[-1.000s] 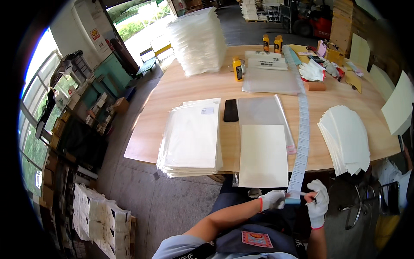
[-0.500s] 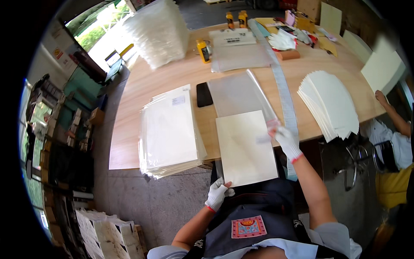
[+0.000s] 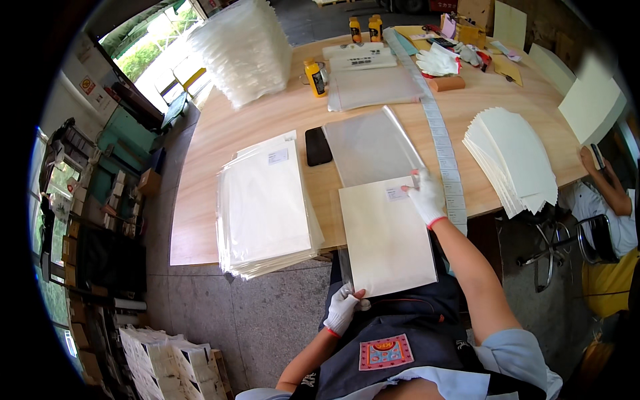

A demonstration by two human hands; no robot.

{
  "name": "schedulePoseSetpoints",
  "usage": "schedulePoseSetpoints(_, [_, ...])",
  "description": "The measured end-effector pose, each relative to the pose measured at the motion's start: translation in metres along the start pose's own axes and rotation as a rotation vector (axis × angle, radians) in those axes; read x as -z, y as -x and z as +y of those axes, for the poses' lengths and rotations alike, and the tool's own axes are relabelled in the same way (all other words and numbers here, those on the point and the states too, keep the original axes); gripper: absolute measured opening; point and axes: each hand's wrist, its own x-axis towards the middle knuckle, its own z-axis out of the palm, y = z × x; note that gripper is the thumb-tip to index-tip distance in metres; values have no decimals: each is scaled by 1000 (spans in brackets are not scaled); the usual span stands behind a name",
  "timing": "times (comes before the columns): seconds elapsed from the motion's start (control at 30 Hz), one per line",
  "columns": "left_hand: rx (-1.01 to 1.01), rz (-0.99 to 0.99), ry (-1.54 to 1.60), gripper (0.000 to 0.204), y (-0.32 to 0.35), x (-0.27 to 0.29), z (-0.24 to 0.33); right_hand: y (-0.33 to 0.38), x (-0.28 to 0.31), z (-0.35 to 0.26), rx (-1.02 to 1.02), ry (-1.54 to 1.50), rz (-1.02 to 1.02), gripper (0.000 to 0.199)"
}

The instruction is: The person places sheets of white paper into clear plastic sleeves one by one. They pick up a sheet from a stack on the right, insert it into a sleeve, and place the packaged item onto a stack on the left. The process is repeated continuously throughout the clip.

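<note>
A cream sheet in a clear plastic sleeve (image 3: 390,243) lies over the table's near edge and above my lap. My left hand (image 3: 343,309), in a white glove with bare fingertips, is closed on its lower left corner. A small white label (image 3: 396,193) lies near the sheet's top right. My right hand (image 3: 427,199), gloved the same way, rests at that corner with thumb and forefinger apart, the thumb at the label's edge. Beyond the sheet lie clear plastic sleeves (image 3: 370,143). A strip of labels (image 3: 445,157) runs along the right.
To the left is a stack of sleeved sheets (image 3: 263,200), beside a black phone (image 3: 318,147). Fanned cream sheets (image 3: 510,157) lie at right. Farther back are a plastic-wrapped pile (image 3: 243,53), a yellow bottle (image 3: 314,77) and white gloves (image 3: 438,61). Another person's hand (image 3: 590,160) shows at far right.
The label, earlier blurred by my right hand, now lies on the sheet's upper right. My right hand has moved up and left onto that corner. The sheet has shifted slightly down and right.
</note>
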Motion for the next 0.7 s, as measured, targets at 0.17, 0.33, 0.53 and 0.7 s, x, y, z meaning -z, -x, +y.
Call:
schedulePoseSetpoints(0.17, [-164,9,-246,28,2,-13,22,65,69,11,103,-46,-134,20])
schedulePoseSetpoints(0.33, [-433,-89,-455,30,9,-34,66,140,68,73,-284,-194,-800,20])
schedulePoseSetpoints(0.53, [-799,276,-837,20,60,-14,140,115,26,-26,-314,-859,-873,10])
schedulePoseSetpoints(0.7, [-1103,709,-578,26,68,51,200,67,-22,-151,-12,-951,-787,24])
